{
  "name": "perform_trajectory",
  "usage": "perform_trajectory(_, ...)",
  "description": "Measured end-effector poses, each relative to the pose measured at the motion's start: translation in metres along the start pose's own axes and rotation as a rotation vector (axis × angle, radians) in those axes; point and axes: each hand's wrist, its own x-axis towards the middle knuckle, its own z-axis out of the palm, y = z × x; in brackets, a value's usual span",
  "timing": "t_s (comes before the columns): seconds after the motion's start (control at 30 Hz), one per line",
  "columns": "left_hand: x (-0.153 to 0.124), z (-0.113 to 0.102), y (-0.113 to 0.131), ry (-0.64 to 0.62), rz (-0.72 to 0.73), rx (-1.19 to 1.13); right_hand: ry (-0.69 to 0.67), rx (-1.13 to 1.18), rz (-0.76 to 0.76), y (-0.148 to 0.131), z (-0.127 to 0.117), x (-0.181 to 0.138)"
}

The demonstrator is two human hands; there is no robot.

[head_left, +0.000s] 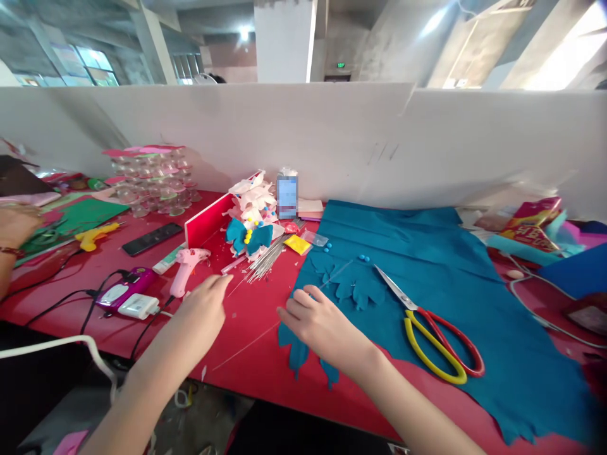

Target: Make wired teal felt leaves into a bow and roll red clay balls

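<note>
Where the red table [249,385] comes closest to the person, a thin wire [246,346] has its near end toward the front edge, its long axis slanting away and to the right, up to the curled fingers of the right hand [315,321]. Those fingers are bent in and look to be pinching it, and a pale length seems to show again past the knuckles, above the teal cloth [393,230]. The right hand is thus the nearer one to this wire; the left hand [203,314] is set apart from it, to the left, thumb and forefinger drawn together, though I cannot tell whether anything sits between them. Just below the right hand, lobed teal pieces [298,359] point toward the table's edge, and beyond it petal-like cutouts [355,289] lie on the cloth. To their right rest scissors [410,306], tips aimed away and to the left. Just beyond the left hand is a pink glue gun [187,268]; farther out, between the two hands, a bundle of wires [270,259] slants away to the right. Past that come a yellow packet [297,244] and a bow-like teal ornament [236,235], then a phone [287,196] upright near the white partition [237,133].
</note>
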Motion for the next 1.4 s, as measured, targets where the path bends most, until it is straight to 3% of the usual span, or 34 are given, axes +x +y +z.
perform_trajectory(0.03,0.026,0.010,0.000,-0.081,-0.007,-0.017,-0.013,0.002,0.015,0.000,0.003,-0.007)
perform_trajectory(0.13,0.089,0.037,-0.006,-0.127,0.019,-0.053,-0.014,0.033,0.044,0.001,0.014,-0.026)
perform_trajectory(0.27,0.117,0.057,-0.023,-0.152,0.038,-0.107,0.031,0.082,0.070,0.004,0.028,-0.041)
perform_trajectory(0.43,0.104,0.055,-0.033,-0.113,0.051,-0.236,0.105,0.172,0.088,0.006,0.043,-0.044)
perform_trajectory(0.7,0.070,0.058,-0.019,-0.005,-0.015,-0.535,0.137,0.253,0.131,0.004,0.054,-0.048)
perform_trajectory(0.93,0.053,0.055,-0.029,-0.014,-0.165,-0.310,0.155,0.245,0.141,0.003,0.057,-0.051)
perform_trajectory(1.17,0.040,0.042,-0.037,-0.059,-0.083,-0.179,0.170,0.242,0.159,0.005,0.054,-0.053)
perform_trajectory(1.23,0.029,0.031,-0.035,0.042,0.009,-0.207,0.166,0.239,0.169,0.005,0.054,-0.053)
perform_trajectory(1.3,0.018,0.022,-0.032,0.221,0.085,-0.279,0.161,0.238,0.169,0.005,0.054,-0.053)
perform_trajectory(1.4,0.016,0.019,-0.026,0.345,-0.031,-0.579,0.159,0.230,0.158,0.003,0.055,-0.052)
